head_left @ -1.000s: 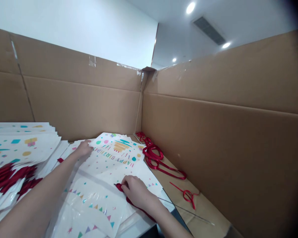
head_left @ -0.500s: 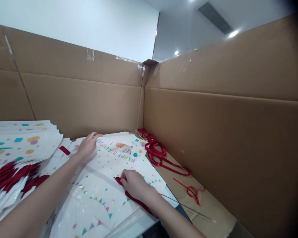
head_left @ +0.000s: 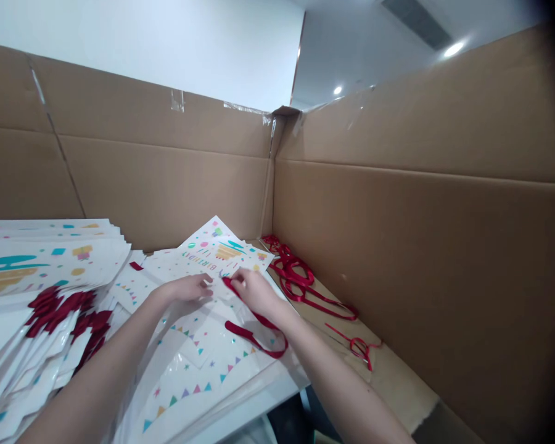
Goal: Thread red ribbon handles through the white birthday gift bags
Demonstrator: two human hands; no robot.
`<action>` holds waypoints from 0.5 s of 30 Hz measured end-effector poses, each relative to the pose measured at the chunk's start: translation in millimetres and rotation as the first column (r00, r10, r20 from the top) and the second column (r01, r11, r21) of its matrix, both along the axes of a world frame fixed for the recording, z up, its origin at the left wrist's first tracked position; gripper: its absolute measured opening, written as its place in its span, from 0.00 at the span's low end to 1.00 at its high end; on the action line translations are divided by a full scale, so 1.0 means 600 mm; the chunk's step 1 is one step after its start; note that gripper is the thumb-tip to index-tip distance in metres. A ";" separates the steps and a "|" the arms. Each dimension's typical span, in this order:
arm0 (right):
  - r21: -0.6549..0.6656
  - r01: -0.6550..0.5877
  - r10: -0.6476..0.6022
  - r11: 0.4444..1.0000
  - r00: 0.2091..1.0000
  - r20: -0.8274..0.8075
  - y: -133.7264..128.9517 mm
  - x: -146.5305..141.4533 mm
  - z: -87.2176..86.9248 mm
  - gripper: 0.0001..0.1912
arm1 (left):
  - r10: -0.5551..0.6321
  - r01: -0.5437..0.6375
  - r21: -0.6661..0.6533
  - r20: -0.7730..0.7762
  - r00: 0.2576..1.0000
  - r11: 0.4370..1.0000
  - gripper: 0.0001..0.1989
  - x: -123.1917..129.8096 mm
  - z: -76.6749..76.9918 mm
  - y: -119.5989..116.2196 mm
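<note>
My right hand (head_left: 255,293) pinches one end of a dark red ribbon (head_left: 275,353). The ribbon runs under my wrist and loops back on itself, with its loose end lying on the white printed sheets. My left hand (head_left: 190,288) is just to the left, fingers curved and apart, holding nothing that I can see. Beneath both hands lies a white sheet (head_left: 213,231) printed with "BIRTHDAY", a cake and coloured shapes, turned so one corner points toward the back. More white sheets with bunting prints (head_left: 198,394) are stacked under it.
At left stands a thick stack of printed white sheets (head_left: 92,253) with bunched dark red ribbons (head_left: 60,308). Tangled red ribbon (head_left: 300,283) and red-handled scissors (head_left: 359,348) lie at right. Tall cardboard walls (head_left: 166,179) enclose the back and right.
My left hand has come away from the sheet's back edge toward my right hand. The sheet has turned, corner to the back. My right hand has moved farther back, and the ribbon's loose end now shows.
</note>
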State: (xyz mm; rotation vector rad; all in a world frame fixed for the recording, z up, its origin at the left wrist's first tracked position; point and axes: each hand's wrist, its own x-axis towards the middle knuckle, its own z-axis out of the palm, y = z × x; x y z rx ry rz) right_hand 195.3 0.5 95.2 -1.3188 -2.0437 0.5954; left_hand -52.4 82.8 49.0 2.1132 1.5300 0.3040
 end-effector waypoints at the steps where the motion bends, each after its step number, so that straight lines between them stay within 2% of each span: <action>1: 0.067 0.008 -0.004 0.998 0.998 -0.066 -0.006 0.017 0.023 0.08 | -0.023 0.022 -0.038 -0.026 0.999 0.999 0.32 0.000 -0.010 -0.009; 4: 0.168 0.073 -0.028 0.983 0.967 -0.252 -0.036 0.076 0.095 0.10 | -0.039 0.036 -0.031 -0.100 0.994 0.999 0.43 -0.003 -0.036 -0.029; 6: 0.177 0.167 -0.090 0.970 0.921 -0.379 -0.066 0.118 0.134 0.13 | -0.035 0.037 0.008 -0.142 0.989 0.999 0.45 -0.003 -0.049 -0.036; 8: 0.173 0.247 -0.141 0.954 0.873 -0.467 -0.099 0.156 0.161 0.15 | -0.024 0.032 0.047 -0.164 0.986 0.998 0.43 0.000 -0.054 -0.040; 11: 0.131 0.318 -0.202 0.939 0.818 -0.539 -0.138 0.196 0.177 0.17 | -0.051 0.063 0.129 -0.096 0.994 0.990 0.34 0.006 -0.053 -0.045; 13: 0.116 0.341 -0.229 0.933 0.811 -0.538 -0.152 0.206 0.174 0.17 | -0.126 0.129 0.175 -0.025 0.992 0.976 0.26 0.012 -0.049 -0.048; 15: 0.091 0.331 -0.244 0.939 0.829 -0.503 -0.153 0.198 0.163 0.17 | -0.208 0.199 0.152 0.047 0.977 0.968 0.20 0.019 -0.045 -0.051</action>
